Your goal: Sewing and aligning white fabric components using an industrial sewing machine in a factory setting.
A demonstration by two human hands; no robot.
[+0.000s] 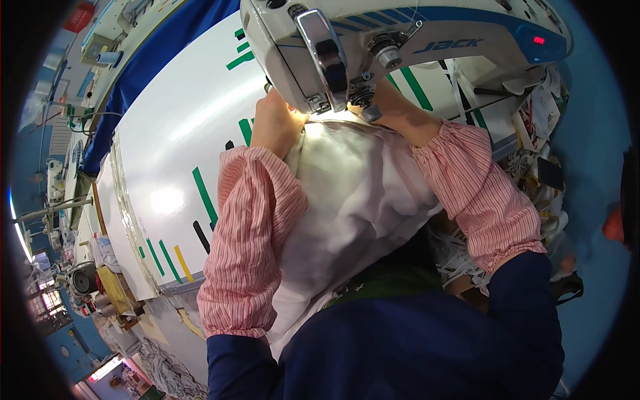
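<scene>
White cloth (pixel 347 180) runs from my lap up to the lit needle area of a sewing machine (pixel 293 60). Just left of the needle, my left hand (pixel 279 121) is closed on the cloth's edge, its fingertips partly covered by the machine head. On the other side, my right hand (pixel 400 113) grips the same edge, with its fingers mostly behind the presser parts. Folds spread through the cloth between my forearms. Pink striped sleeve covers are on both arms.
The white tabletop (pixel 167 153) carries strips of green, black and yellow tape. White scraps (pixel 460 260) are heaped below right, and papers and tools (pixel 533 107) crowd the right side. Blue cloth (pixel 147 73) lies along the far edge, with another machine (pixel 100 47) beyond.
</scene>
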